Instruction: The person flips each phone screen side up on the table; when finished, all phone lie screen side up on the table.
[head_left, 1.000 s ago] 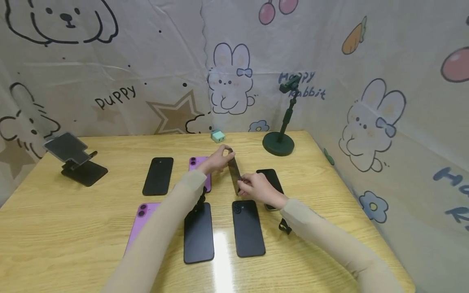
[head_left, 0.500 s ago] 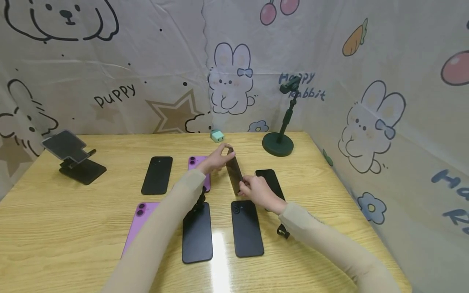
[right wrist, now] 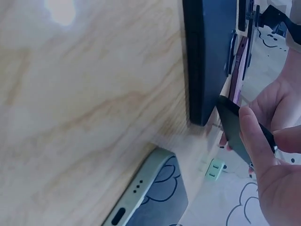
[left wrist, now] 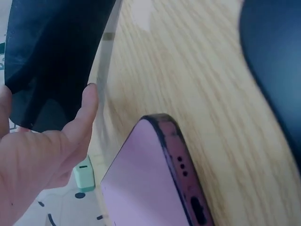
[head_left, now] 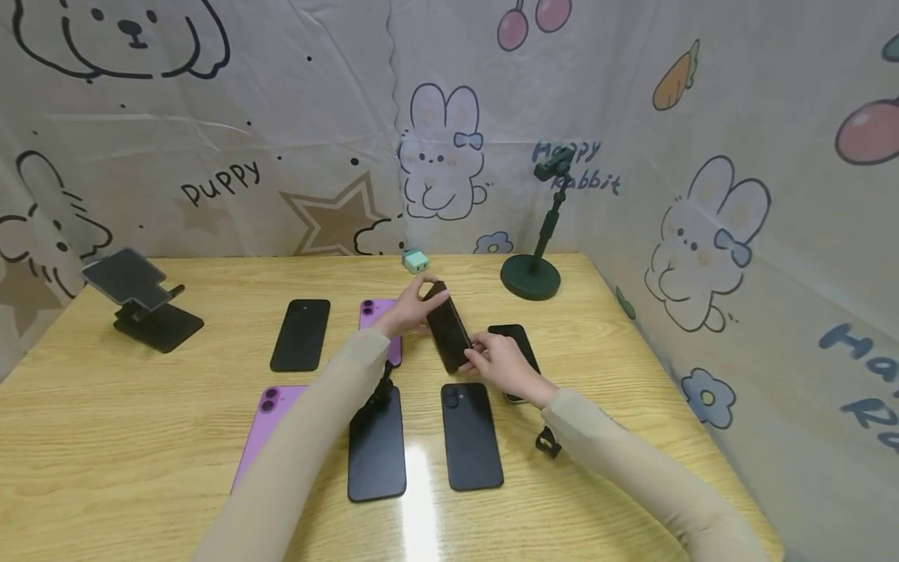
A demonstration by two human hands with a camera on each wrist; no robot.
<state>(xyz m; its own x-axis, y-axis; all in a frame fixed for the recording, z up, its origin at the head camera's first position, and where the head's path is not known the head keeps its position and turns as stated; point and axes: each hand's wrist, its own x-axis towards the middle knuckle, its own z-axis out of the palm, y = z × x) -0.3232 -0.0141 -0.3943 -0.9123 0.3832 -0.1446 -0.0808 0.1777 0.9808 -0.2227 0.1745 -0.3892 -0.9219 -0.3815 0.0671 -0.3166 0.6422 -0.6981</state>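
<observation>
Both hands hold a black smartphone [head_left: 448,328] tilted over the table, its dark glossy face towards the head camera. My left hand [head_left: 406,309] grips its far end, thumb on the near side; in the left wrist view this hand [left wrist: 42,150] spans the phone's end. My right hand [head_left: 504,363] pinches the near right corner, and in the right wrist view its thumb and fingers [right wrist: 256,136] sit along the edge. Beside the left hand lies a purple phone [head_left: 372,313]. Under the right hand is a dark-faced phone [head_left: 516,337] with a pale green frame [right wrist: 136,183].
Nearer lie two dark phones [head_left: 377,453] [head_left: 472,441] and a purple phone [head_left: 270,421] partly under the left sleeve. Another black phone [head_left: 300,336] is further left. Around the back stand a black folding stand [head_left: 158,324], a mint charger [head_left: 415,261] and a dark green round-based stand [head_left: 531,277].
The held phone has turned from nearly edge-on to show more of its dark face. Its far end has shifted slightly left with the left hand; the right hand keeps its corner.
</observation>
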